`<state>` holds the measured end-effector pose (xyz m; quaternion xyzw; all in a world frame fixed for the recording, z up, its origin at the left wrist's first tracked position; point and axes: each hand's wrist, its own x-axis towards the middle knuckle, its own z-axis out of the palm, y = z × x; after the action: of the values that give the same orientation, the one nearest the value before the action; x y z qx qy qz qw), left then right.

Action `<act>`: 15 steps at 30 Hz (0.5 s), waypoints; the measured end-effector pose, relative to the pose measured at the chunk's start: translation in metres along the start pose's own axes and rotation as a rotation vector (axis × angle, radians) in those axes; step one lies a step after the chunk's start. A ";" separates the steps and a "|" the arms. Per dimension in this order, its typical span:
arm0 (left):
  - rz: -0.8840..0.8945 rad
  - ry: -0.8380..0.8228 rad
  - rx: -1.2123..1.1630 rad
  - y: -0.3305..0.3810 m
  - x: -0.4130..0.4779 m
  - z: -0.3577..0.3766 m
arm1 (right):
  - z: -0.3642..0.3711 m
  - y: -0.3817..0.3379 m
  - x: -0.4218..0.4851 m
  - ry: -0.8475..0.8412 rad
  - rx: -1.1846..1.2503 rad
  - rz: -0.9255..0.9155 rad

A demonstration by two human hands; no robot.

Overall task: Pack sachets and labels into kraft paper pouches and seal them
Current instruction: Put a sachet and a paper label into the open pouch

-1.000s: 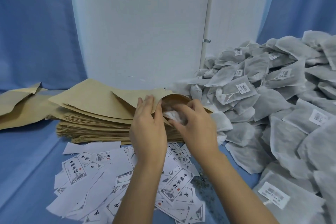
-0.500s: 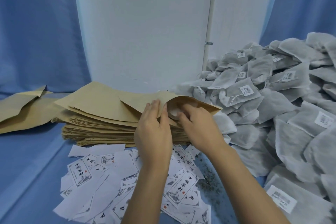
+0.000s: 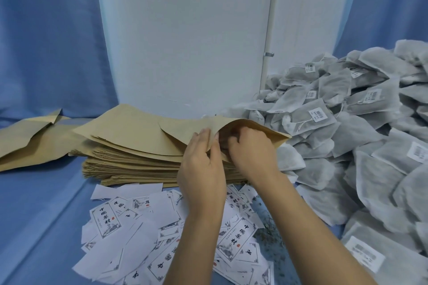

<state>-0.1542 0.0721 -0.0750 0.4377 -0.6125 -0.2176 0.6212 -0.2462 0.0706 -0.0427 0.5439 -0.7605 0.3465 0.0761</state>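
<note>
Blue-clothed table point(image 3: 41, 203): pouches point(image 3: 129, 146), labels point(image 3: 129, 227), sachets point(image 3: 370, 146)

A stack of flat kraft pouches point(image 3: 129, 146) lies mid-surface. The top pouch point(image 3: 185, 132) gapes open at its right end. Grey mesh sachets point(image 3: 347, 134) are heaped along the right edge, and white printed labels point(image 3: 162, 227) are scattered toward the front edge.

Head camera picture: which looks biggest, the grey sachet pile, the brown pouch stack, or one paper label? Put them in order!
1. sachet pile, biggest, running off the picture's edge.
2. pouch stack.
3. label, smallest, though it lies nearest the camera.
</note>
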 end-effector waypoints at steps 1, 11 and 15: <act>0.001 -0.002 -0.007 0.000 0.000 0.000 | 0.000 0.001 -0.003 0.032 -0.072 0.014; 0.080 0.012 -0.012 0.011 -0.002 -0.004 | 0.001 -0.004 0.023 -0.313 0.136 -0.034; 0.093 -0.102 0.144 0.003 0.001 0.003 | 0.003 0.008 0.011 -0.202 0.155 -0.040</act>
<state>-0.1574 0.0716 -0.0723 0.4407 -0.6769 -0.1660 0.5657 -0.2571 0.0613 -0.0433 0.5953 -0.7244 0.3458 -0.0363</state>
